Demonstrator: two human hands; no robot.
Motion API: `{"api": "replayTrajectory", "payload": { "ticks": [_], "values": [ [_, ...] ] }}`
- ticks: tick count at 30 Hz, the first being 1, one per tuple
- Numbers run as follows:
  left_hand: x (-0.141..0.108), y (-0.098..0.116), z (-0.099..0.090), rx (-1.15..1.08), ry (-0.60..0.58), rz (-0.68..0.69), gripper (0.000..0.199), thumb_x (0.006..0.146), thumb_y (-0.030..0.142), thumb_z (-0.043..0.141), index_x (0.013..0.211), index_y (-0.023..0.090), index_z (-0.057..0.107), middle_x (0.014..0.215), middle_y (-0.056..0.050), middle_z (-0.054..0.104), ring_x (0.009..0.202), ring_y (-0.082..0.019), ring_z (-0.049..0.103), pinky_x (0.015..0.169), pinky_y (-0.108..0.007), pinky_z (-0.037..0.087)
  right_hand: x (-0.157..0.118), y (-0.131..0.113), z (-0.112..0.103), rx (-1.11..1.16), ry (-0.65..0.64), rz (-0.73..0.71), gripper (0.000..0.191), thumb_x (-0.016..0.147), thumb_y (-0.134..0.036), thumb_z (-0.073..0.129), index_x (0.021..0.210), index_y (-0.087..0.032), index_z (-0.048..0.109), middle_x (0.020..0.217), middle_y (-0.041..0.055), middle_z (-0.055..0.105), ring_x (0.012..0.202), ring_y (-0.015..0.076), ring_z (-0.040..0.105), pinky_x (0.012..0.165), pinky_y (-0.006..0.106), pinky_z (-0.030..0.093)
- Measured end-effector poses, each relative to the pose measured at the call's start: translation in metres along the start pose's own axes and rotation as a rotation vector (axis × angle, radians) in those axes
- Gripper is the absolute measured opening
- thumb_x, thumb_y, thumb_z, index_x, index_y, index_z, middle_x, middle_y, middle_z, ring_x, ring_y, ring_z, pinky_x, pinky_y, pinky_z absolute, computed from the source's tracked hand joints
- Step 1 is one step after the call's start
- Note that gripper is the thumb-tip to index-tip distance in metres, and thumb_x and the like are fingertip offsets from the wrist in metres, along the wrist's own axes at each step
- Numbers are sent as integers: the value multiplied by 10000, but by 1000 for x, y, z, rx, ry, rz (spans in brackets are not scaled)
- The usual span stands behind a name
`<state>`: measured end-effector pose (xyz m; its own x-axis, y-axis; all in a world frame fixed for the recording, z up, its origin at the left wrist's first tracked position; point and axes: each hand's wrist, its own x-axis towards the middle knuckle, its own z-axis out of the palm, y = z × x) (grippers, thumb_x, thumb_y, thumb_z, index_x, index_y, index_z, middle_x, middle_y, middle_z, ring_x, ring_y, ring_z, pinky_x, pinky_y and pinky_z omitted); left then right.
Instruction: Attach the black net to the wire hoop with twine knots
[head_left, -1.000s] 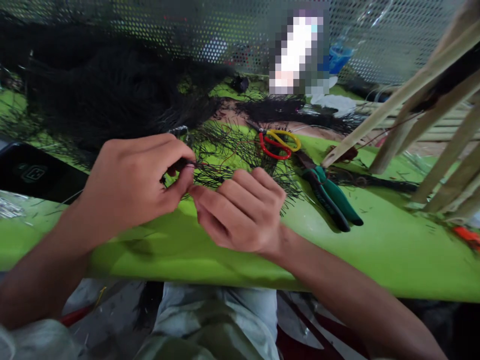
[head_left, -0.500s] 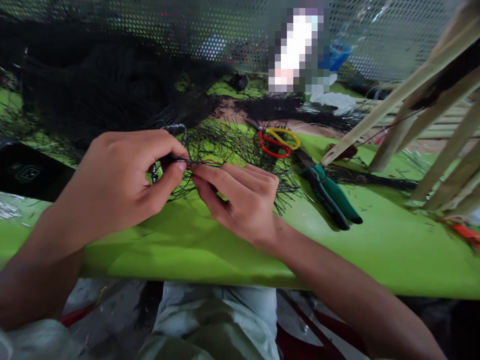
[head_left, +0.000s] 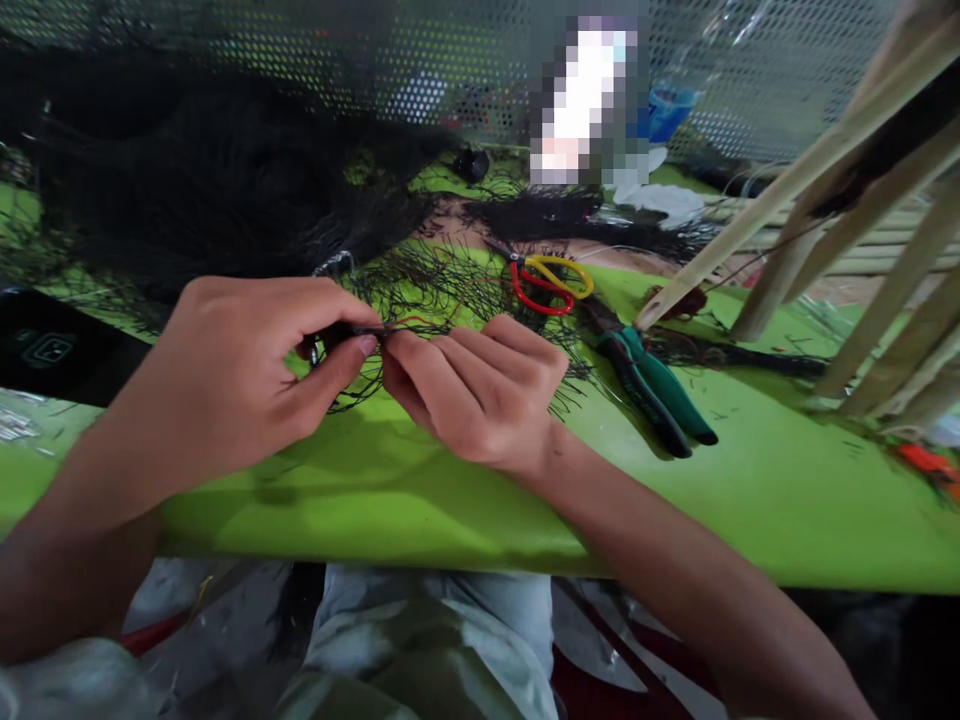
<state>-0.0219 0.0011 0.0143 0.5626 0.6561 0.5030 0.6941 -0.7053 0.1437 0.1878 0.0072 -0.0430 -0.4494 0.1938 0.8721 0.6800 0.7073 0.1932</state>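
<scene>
Thumb against forefinger, my left hand [head_left: 247, 365] pinches a thin bundle of dark strands [head_left: 373, 329]. My right hand [head_left: 491, 395] is closed at the same bundle, its fingertips almost touching the left ones. A red thread [head_left: 411, 320] runs from the pinch over the back of the right fingers. Beneath and behind both hands lie loose black strands [head_left: 420, 275], spread over the green tabletop. Part of a shiny metallic piece [head_left: 315, 350] shows inside the curl of my left hand; its kind is hidden. The fingertips cover the exact point where the strands meet.
Scissors with red and yellow handles [head_left: 551, 285] and green-handled pliers [head_left: 652, 385] lie right of my hands. Wooden sticks [head_left: 780, 190] slant up at the right. A black mass of fibre [head_left: 225, 190] fills the back left, near a dark phone-like device [head_left: 60, 345]. The green table [head_left: 750, 500] ends near my lap.
My right hand has turned slightly, with its knuckles higher and its fingers curled more tightly. My left hand keeps its pinch and sits slightly lower. The view has shifted slightly.
</scene>
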Motion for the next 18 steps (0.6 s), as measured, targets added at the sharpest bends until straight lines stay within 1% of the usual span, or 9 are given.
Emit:
{"api": "replayTrajectory", "payload": {
  "ticks": [2, 6, 8, 11, 14, 16, 18],
  "values": [
    [-1, 0, 0, -7, -23, 19, 158, 1026, 280, 594, 1010, 203, 730, 855, 25, 770, 662, -130, 657, 632, -272, 456, 0, -1, 0, 28, -23, 39, 178, 1003, -191, 634, 827, -214, 629, 596, -71, 571, 534, 91, 475, 525, 347, 283],
    [-2, 1, 3, 52, -64, 70, 156, 1028, 227, 541, 1040, 193, 694, 883, 13, 742, 633, -129, 611, 607, -292, 415, 1, -6, -4, 140, -159, 223, 176, 953, -142, 558, 795, -213, 591, 742, -24, 683, 695, 130, 580, 616, 313, 420],
    [-3, 1, 5, 99, -71, 73, 160, 1035, 224, 536, 1080, 187, 685, 909, 11, 743, 606, -122, 576, 608, -297, 407, 1, -9, -6, 198, -194, 287, 155, 922, -121, 539, 804, -207, 592, 788, -6, 692, 733, 136, 596, 642, 292, 445],
    [-4, 1, 6, 129, -57, 74, 154, 1031, 219, 554, 1078, 174, 694, 900, 7, 743, 595, -121, 565, 606, -306, 403, 3, -12, -7, 327, -194, 419, 142, 886, -100, 548, 794, -201, 584, 764, -23, 655, 679, 103, 571, 631, 257, 434],
    [-2, 1, 6, 146, -34, 70, 138, 1015, 201, 585, 1040, 151, 711, 869, -2, 738, 538, -114, 526, 575, -324, 376, 6, -10, -8, 547, -197, 553, 116, 849, -86, 576, 856, -202, 582, 777, -48, 646, 661, 80, 554, 644, 230, 438],
    [-2, 0, 5, 157, -38, 62, 137, 1015, 199, 587, 1044, 151, 712, 861, -4, 739, 517, -115, 518, 562, -329, 368, 10, -4, -11, 771, -257, 608, 153, 826, -79, 567, 920, -200, 575, 808, -44, 640, 688, 83, 554, 661, 227, 458],
    [-2, -2, 5, 154, -47, 56, 152, 1026, 215, 563, 1061, 172, 704, 872, -3, 748, 538, -132, 555, 563, -331, 380, 13, 6, -15, 984, -345, 647, 149, 837, -89, 537, 936, -196, 567, 822, -29, 617, 714, 94, 551, 665, 236, 467]
  ]
}}
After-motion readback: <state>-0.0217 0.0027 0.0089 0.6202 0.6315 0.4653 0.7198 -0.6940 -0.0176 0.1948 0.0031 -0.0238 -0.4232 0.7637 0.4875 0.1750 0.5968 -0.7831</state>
